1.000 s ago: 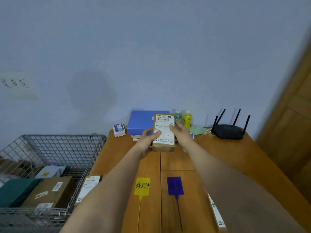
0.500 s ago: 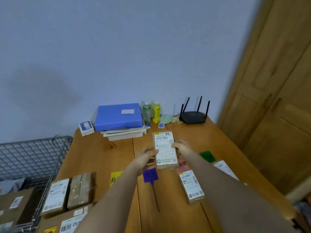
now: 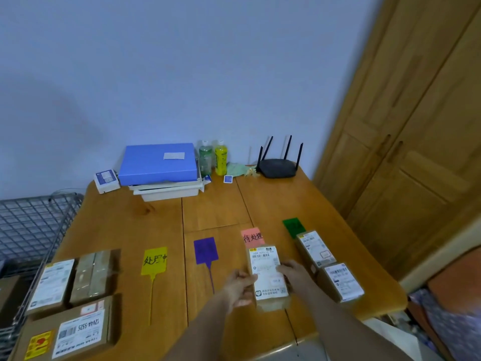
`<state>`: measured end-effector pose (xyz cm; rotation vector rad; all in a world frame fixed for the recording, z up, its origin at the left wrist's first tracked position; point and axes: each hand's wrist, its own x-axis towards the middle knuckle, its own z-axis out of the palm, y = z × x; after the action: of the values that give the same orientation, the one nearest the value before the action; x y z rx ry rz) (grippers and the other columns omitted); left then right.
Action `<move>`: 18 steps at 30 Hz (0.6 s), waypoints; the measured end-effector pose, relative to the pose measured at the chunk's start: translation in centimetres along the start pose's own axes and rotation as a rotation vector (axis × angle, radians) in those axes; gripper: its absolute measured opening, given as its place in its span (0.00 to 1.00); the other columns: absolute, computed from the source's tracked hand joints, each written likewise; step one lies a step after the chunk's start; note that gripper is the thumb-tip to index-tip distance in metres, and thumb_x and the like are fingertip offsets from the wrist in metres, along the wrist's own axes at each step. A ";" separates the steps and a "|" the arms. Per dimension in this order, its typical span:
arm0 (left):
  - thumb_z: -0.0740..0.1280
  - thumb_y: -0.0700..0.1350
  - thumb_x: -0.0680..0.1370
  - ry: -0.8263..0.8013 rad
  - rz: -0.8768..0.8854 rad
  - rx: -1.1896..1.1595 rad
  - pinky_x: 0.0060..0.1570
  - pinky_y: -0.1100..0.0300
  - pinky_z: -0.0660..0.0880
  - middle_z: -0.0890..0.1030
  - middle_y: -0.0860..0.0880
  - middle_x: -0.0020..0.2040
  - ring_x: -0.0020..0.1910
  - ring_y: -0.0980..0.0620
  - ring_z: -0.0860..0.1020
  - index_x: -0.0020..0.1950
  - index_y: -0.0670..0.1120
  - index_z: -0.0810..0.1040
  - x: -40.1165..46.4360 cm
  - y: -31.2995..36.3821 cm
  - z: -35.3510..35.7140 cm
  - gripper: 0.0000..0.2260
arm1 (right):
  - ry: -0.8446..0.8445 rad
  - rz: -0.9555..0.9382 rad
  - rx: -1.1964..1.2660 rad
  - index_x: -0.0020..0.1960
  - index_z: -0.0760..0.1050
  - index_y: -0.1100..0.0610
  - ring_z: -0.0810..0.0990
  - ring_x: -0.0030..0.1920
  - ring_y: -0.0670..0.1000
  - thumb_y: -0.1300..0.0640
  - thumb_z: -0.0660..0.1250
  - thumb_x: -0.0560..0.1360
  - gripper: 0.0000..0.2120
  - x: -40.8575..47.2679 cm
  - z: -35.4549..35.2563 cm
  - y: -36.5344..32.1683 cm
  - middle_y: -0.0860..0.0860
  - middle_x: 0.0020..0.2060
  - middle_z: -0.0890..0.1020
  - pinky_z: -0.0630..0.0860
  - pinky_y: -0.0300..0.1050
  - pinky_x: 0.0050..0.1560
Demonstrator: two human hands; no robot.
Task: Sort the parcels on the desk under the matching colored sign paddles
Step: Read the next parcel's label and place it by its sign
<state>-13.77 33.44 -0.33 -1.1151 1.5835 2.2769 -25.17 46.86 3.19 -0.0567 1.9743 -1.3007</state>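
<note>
Wooden desk (image 3: 216, 212) first: it carries four sign paddles in a row, yellow paddle (image 3: 154, 260), purple paddle (image 3: 205, 250), pink paddle (image 3: 252, 237), green paddle (image 3: 293, 226). We hold the parcel (image 3: 268, 276) just below the pink one, our left hand (image 3: 239, 285) and right hand (image 3: 292, 276) clasping its long edges, fingers curled round it. We should lower it flat, label up, square to the paddle without covering its writing.
</note>
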 end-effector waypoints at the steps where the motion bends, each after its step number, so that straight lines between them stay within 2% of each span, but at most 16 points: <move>1: 0.69 0.46 0.76 0.007 -0.021 0.002 0.57 0.45 0.78 0.82 0.44 0.56 0.55 0.45 0.81 0.51 0.45 0.70 0.0 -0.5 0.6 0.10 | -0.007 0.012 -0.006 0.61 0.70 0.61 0.83 0.43 0.54 0.61 0.63 0.77 0.13 0.2 -0.6 0.9 0.55 0.45 0.82 0.78 0.45 0.37; 5: 0.70 0.44 0.75 0.048 -0.107 -0.021 0.58 0.45 0.77 0.82 0.47 0.53 0.55 0.45 0.81 0.51 0.47 0.70 -0.4 -2.7 3.6 0.10 | -0.054 0.100 -0.057 0.57 0.72 0.59 0.83 0.48 0.56 0.62 0.64 0.76 0.10 1.1 -3.2 4.3 0.55 0.48 0.82 0.81 0.52 0.48; 8: 0.71 0.41 0.75 0.081 -0.161 -0.061 0.57 0.45 0.76 0.78 0.45 0.58 0.55 0.42 0.79 0.59 0.47 0.64 -0.4 -4.9 6.3 0.19 | -0.102 0.154 -0.147 0.51 0.73 0.55 0.82 0.48 0.54 0.61 0.64 0.75 0.06 1.1 -5.1 6.1 0.53 0.48 0.82 0.79 0.49 0.46; 10: 0.69 0.35 0.74 0.102 -0.171 -0.188 0.55 0.42 0.74 0.75 0.43 0.60 0.54 0.40 0.76 0.62 0.43 0.62 -0.3 -5.8 8.0 0.22 | -0.114 0.175 -0.184 0.49 0.73 0.55 0.81 0.46 0.52 0.62 0.64 0.75 0.05 1.3 -6.2 7.2 0.53 0.47 0.82 0.78 0.47 0.44; 12: 0.67 0.30 0.75 0.123 -0.195 -0.260 0.50 0.43 0.74 0.74 0.41 0.62 0.53 0.40 0.75 0.60 0.39 0.64 -0.2 -6.6 9.4 0.18 | -0.130 0.184 -0.220 0.49 0.74 0.57 0.81 0.44 0.52 0.64 0.65 0.74 0.05 2.0 -7.0 8.5 0.55 0.46 0.82 0.78 0.51 0.47; 14: 0.65 0.31 0.76 0.083 -0.198 -0.219 0.43 0.48 0.76 0.78 0.42 0.55 0.47 0.42 0.77 0.53 0.39 0.69 -0.5 -7.0 10.1 0.08 | -0.147 0.187 -0.265 0.49 0.74 0.58 0.81 0.45 0.54 0.64 0.66 0.73 0.06 2.5 -7.3 9.3 0.56 0.46 0.82 0.77 0.51 0.51; 16: 0.63 0.33 0.78 0.084 -0.215 -0.182 0.46 0.49 0.77 0.79 0.42 0.51 0.46 0.43 0.78 0.52 0.42 0.71 -0.3 -7.4 10.2 0.06 | -0.164 0.209 -0.289 0.51 0.74 0.58 0.81 0.47 0.55 0.63 0.67 0.73 0.07 2.9 -7.4 10.0 0.56 0.48 0.82 0.78 0.48 0.45; 18: 0.62 0.33 0.78 0.122 -0.232 -0.183 0.44 0.50 0.77 0.78 0.41 0.50 0.45 0.43 0.78 0.53 0.40 0.71 0.1 -7.7 10.2 0.06 | -0.192 0.238 -0.275 0.51 0.73 0.58 0.81 0.43 0.53 0.63 0.66 0.74 0.07 3.2 -7.2 10.5 0.56 0.47 0.81 0.76 0.43 0.38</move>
<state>-14.85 45.48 -4.39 -1.4257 1.2262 2.2695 -28.15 56.10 -5.70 -0.0736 1.9153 -0.8366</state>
